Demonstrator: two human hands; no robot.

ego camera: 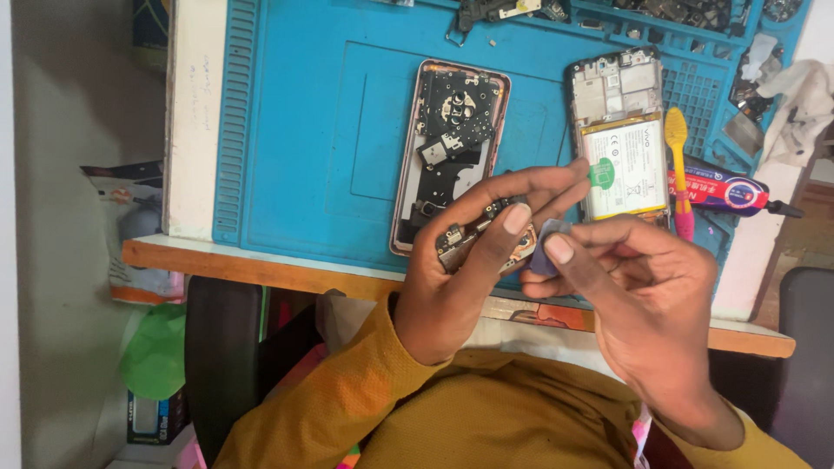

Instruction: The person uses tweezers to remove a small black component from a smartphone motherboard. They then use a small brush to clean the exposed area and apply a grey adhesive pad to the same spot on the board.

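My left hand (469, 260) holds a small phone circuit board (473, 233) between thumb and fingers, above the near edge of the blue work mat (295, 139). My right hand (634, 287) pinches a small grey-blue flat piece (546, 247) right beside the board. Both hands meet just in front of an opened phone with pink frame and dark inner parts (450, 130) lying on the mat. To its right lies a second opened phone showing a white battery (621, 148).
A yellow and pink plastic pry tool (678, 156) and a red-blue glue tube (725, 193) lie right of the battery phone. Loose parts fill the mat's tray slots at the top (678, 13). A white cloth (804, 100) sits at far right. The wooden table edge (261, 269) runs below.
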